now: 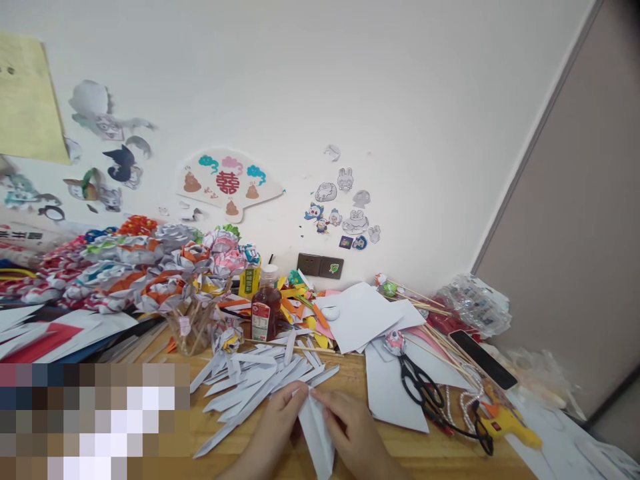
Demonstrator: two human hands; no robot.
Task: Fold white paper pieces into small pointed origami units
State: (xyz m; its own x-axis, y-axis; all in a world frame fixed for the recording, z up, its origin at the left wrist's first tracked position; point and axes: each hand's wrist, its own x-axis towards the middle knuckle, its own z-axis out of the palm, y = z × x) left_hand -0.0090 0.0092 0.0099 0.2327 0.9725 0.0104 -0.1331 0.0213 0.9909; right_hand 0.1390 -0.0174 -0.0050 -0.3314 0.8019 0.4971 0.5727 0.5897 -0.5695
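Note:
Between my two hands is a folded piece of white paper [317, 437], its long end pointing down toward the table's front edge. My left hand [286, 412] pinches the paper's upper left edge. Thumb and fingers of my right hand [347, 423] close on its upper right side. The fingertips of both hands nearly meet at the top of the fold. Just beyond and to the left lies a loose heap of narrow folded white paper strips [255, 383] on the wooden table [220, 460].
Black-handled scissors [423, 387], white sheets [395, 393], a phone [483, 360] and a yellow glue gun [515, 427] lie to the right. Behind stand a bottle of dark liquid [265, 307] and a cup of sticks [193, 330]. Paper flowers [163, 290] pile up at the back left.

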